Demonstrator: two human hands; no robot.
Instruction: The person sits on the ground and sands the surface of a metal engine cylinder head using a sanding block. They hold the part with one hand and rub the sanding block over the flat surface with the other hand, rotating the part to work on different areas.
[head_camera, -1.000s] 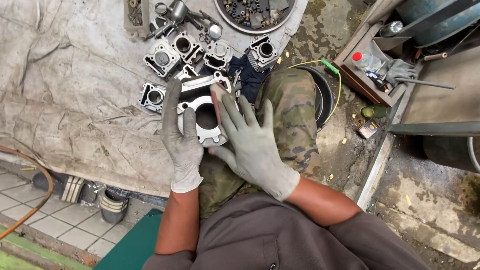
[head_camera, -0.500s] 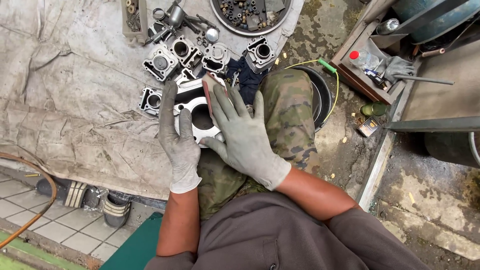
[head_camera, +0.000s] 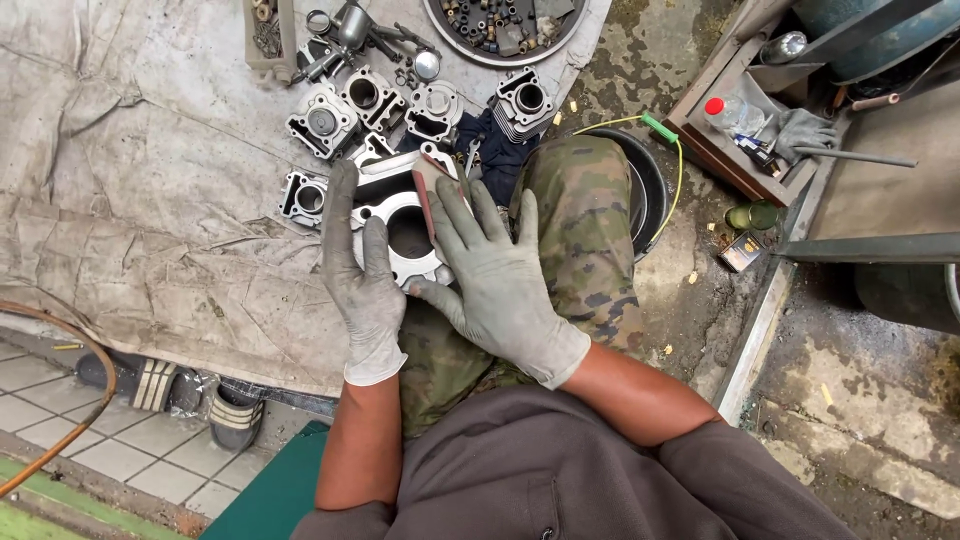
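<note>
Two gloved hands, left hand (head_camera: 363, 270) and right hand (head_camera: 497, 275), fingers spread flat, steadying an engine cylinder (head_camera: 405, 225) between them on the knee.

Grey work gloves cover the left hand (head_camera: 366, 290) and right hand (head_camera: 505, 285) (forearms bare), with a brown-grey shirt and camouflage trousers.

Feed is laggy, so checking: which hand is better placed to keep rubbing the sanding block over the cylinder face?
Right, probably. The right hand lies flat with its fingertips on the reddish sanding block atop the engine cylinder. The left hand rests along the cylinder's left edge, apparently bracing it against the knee.
</note>
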